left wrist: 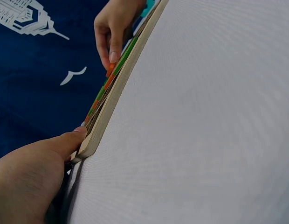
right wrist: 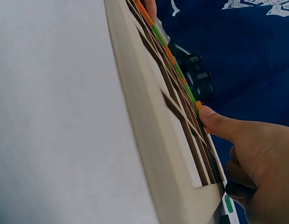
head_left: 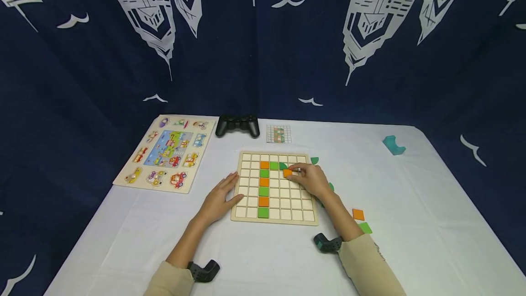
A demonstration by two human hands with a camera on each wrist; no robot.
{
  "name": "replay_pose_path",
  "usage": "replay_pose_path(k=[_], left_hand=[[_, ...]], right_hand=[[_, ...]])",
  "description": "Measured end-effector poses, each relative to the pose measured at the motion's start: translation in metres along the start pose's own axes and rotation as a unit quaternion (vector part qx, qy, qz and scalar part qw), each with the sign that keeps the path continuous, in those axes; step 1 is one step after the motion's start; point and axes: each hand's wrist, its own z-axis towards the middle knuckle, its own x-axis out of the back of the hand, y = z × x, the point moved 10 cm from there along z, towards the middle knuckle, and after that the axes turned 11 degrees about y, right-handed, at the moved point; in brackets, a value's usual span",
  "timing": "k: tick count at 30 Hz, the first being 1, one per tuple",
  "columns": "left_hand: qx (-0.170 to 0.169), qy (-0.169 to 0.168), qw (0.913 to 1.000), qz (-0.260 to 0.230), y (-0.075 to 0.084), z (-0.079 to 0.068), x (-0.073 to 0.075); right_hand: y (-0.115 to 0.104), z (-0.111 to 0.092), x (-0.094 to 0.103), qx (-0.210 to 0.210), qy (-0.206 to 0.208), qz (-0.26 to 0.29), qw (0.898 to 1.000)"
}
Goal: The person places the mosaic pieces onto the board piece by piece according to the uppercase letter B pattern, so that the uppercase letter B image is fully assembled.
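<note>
A wooden grid board [head_left: 291, 205] lies mid-table. One column holds alternating orange and green square tiles [head_left: 263, 192]; another green tile [head_left: 274, 165] sits right of its top. Between thumb and finger my right hand [head_left: 311, 181] pinches an orange square tile [head_left: 287, 173] over the upper right cells. Close by its fingertips is a dark green curved piece [head_left: 282, 166]. My left hand [head_left: 218, 198] rests at the board's left edge with fingers extended, its thumb touching the rim in the left wrist view. The right wrist view shows the right thumb [right wrist: 219, 122] against the orange tile.
A vehicle picture puzzle [head_left: 156, 186] lies at the back left, beside a black game controller [head_left: 237, 125] and a small pattern card [head_left: 279, 134]. Loose orange [head_left: 358, 214] and green tiles [head_left: 365, 228] lie by the right forearm. A teal curved block [head_left: 393, 145] is farther right.
</note>
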Motion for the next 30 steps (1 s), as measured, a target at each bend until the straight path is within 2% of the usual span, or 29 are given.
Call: replay_pose_path(k=[6, 18, 30], left_hand=[[0.004, -0.001, 1.0000, 0.001, -0.0009, -0.0003, -0.0007], [-0.002, 0.003, 1.0000, 0.006, -0.0010, 0.0000, -0.0005], [-0.003, 0.002, 1.0000, 0.002, 0.0009, 0.0001, -0.0001]], right_hand=[[-0.0041, 0.0004, -0.0020, 0.010, 0.008, 0.010, 1.000], [-0.0055, 0.0025, -0.0074, 0.012, 0.014, -0.004, 1.000], [-0.0080, 0.0012, -0.0040, 0.014, 0.016, 0.004, 1.000]])
